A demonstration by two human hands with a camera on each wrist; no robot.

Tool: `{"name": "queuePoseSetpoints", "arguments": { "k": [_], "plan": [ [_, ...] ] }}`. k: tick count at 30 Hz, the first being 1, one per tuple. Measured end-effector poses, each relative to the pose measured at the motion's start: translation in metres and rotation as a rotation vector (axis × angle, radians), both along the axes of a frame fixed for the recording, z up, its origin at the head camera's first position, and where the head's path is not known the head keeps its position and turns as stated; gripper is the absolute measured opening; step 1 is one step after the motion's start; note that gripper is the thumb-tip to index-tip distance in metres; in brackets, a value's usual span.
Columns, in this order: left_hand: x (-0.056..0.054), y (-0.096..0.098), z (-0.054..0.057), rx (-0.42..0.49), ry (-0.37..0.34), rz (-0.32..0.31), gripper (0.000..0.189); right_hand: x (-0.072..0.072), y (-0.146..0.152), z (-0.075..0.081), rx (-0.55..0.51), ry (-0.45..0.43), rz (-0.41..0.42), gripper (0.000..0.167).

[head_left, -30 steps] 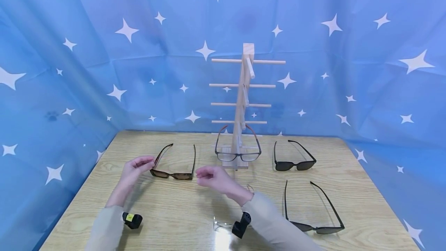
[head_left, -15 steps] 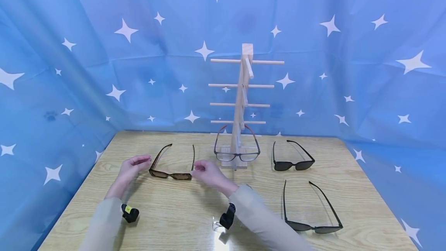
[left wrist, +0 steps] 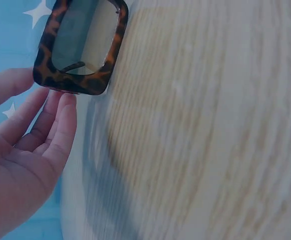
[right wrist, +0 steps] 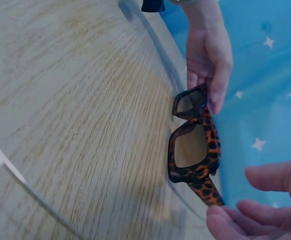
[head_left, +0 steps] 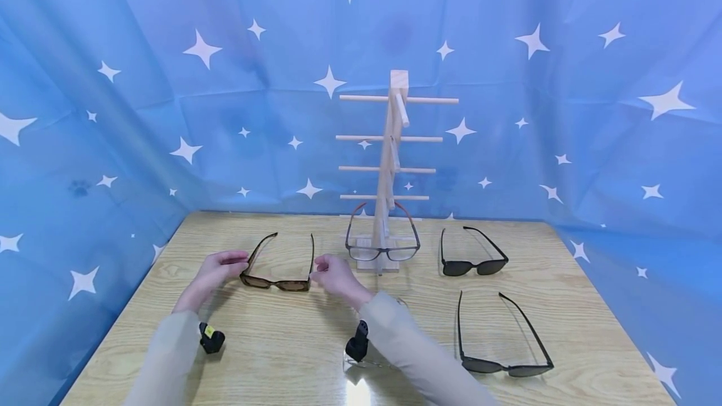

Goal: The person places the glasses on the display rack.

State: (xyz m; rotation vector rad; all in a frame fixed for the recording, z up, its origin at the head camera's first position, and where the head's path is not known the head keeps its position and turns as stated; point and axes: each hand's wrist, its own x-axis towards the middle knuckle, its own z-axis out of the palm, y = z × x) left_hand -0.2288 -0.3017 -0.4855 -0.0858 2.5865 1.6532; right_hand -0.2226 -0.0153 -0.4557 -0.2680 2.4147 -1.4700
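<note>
Tortoiseshell sunglasses (head_left: 292,285) lie on the left part of the table with their arms unfolded toward the back. At their left corner, my left hand (head_left: 214,273) holds the frame between thumb and fingers; the left wrist view shows the fingertips against the rim beside the brown lens (left wrist: 83,42). My right hand (head_left: 338,279) is at the opposite corner. In the right wrist view its fingertips touch the mottled temple arm (right wrist: 207,192), while the thumb stands apart from it.
A wooden glasses stand (head_left: 389,168) with several pegs rises at the back, with dark-framed eyeglasses (head_left: 383,249) low on it. Black sunglasses (head_left: 476,267) and a larger dark pair (head_left: 506,368) lie to the right. Clear eyeglasses (head_left: 369,363) lie partly hidden under my right forearm.
My right hand has moved left and in to the right corner of the tortoiseshell sunglasses. My left hand stays at the left corner, its fingers closer in on the frame.
</note>
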Motion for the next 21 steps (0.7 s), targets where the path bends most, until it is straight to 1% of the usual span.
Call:
{"name": "queuePoseSetpoints", "arguments": {
  "k": [2,8,14,21],
  "plan": [
    [-0.002,0.001,-0.001,-0.011,-0.005,-0.012,0.044,-0.002,-0.001,-0.002,0.0,-0.007,-0.011,0.034],
    [-0.004,0.002,-0.003,-0.023,-0.017,0.002,0.042,-0.008,-0.005,-0.009,-0.008,-0.034,-0.026,0.034],
    [-0.006,0.004,-0.005,0.022,-0.045,0.005,0.042,-0.012,-0.007,-0.013,-0.044,-0.08,-0.047,0.033],
    [-0.008,0.004,-0.007,0.018,-0.07,0.034,0.04,-0.015,-0.013,-0.017,-0.044,-0.075,-0.089,0.026]
  ]
}}
